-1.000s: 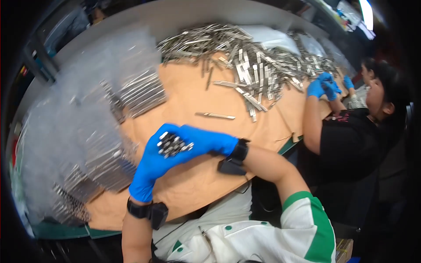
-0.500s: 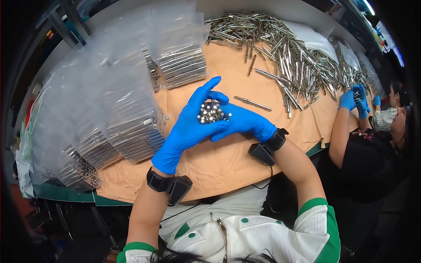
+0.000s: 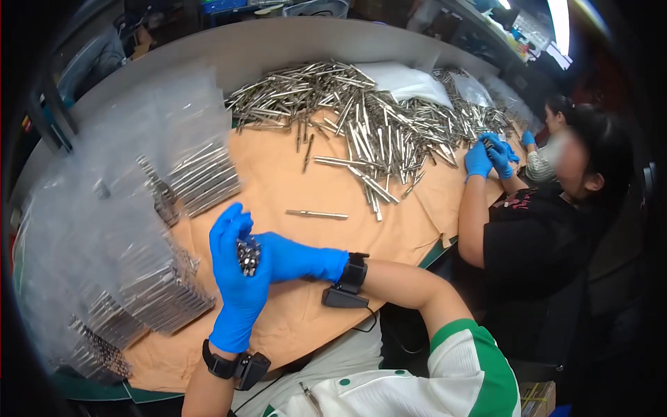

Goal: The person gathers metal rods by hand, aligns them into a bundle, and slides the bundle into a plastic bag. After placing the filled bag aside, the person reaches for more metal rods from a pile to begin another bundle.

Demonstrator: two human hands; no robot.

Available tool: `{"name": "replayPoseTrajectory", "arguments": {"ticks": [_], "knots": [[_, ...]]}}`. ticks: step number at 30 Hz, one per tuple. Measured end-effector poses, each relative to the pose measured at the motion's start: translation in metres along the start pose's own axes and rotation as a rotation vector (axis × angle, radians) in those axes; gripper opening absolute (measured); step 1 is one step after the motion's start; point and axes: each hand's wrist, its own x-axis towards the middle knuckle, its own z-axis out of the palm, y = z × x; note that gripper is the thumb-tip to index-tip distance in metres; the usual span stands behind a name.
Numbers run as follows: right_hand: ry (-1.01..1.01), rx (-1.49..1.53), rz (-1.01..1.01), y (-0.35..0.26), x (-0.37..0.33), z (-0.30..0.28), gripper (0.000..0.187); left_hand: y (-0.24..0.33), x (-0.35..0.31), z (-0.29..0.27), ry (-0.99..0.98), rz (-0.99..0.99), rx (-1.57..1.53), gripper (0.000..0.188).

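My left hand (image 3: 238,292), in a blue glove, is wrapped round a bundle of short metal rods (image 3: 248,257), whose round ends show between the thumb and fingers. From the right, my right hand (image 3: 292,258), gloved alike, closes on the same bundle; its fingertips are hidden behind the rods and the left hand. Just beyond the hands, a single metal rod (image 3: 317,215) lies on the brown paper (image 3: 267,174). To the left stand clear plastic bags (image 3: 163,295) packed with rows of similar rods.
A large heap of loose rods (image 3: 379,132) spreads along the far side, with white plastic bags (image 3: 410,83) on it. A grey panel (image 3: 278,45) borders the table at the back. At the right sits a co-worker in black (image 3: 535,257), blue-gloved hands over the table; another person sits beyond.
The view has swung to the right and up, so the table appears shifted left and lower. Both hands stay together on the bundle, whose rod ends now face more to the side.
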Motion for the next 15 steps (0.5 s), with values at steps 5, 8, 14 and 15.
{"name": "replayPoseTrajectory", "arguments": {"ticks": [5,8,14,15], "knots": [[-0.08,-0.122,0.043,0.016,-0.002,0.005,0.036,0.001,-0.008,-0.001,-0.028,-0.061,-0.097,0.034],[-0.125,-0.084,0.095,0.024,-0.004,0.003,0.039,-0.003,-0.008,-0.002,-0.004,-0.147,-0.207,0.031],[-0.004,0.085,-0.005,-0.009,-0.006,0.001,0.052,0.009,0.003,-0.006,-0.099,-0.266,-0.238,0.044],[0.0,0.093,0.003,-0.014,-0.005,0.001,0.052,0.014,0.004,-0.007,-0.063,-0.241,-0.19,0.047]]}}
